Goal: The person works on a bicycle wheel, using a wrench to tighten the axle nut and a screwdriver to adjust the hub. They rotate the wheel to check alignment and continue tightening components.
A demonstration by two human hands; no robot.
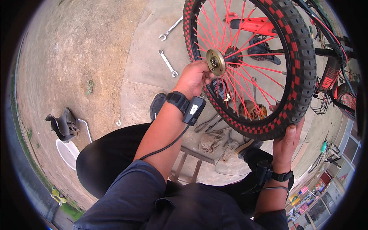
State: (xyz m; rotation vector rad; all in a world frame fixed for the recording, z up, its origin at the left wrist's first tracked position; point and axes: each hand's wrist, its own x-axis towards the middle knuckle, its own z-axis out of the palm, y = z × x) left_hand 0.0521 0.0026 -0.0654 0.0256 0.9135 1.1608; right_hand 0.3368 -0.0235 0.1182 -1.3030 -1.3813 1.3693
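A bicycle wheel (pixel 264 128) with red spokes and a red-and-black checked sidewall is held up in front of me. My right hand (pixel 287 142) grips its knobby tyre at the lower edge, thumb on the near side and fingertips showing behind. My left hand (pixel 196 78) is closed by the hub, its fingers at the rim of a round brass-coloured metal disc (pixel 216 62). That disc sits at the end of the axle, facing me, with a dark centre. Part of my left fingers is hidden behind it.
Two spanners, one double-ended spanner (pixel 168 63) and another (pixel 171 28), lie on the concrete left of the wheel. A red bicycle frame (pixel 329 76) stands at right. Below lie pliers (pixel 209 124), a crumpled bag (pixel 211 142) and a tin (pixel 253 110) behind the spokes. A white basin (pixel 67 154) is far left.
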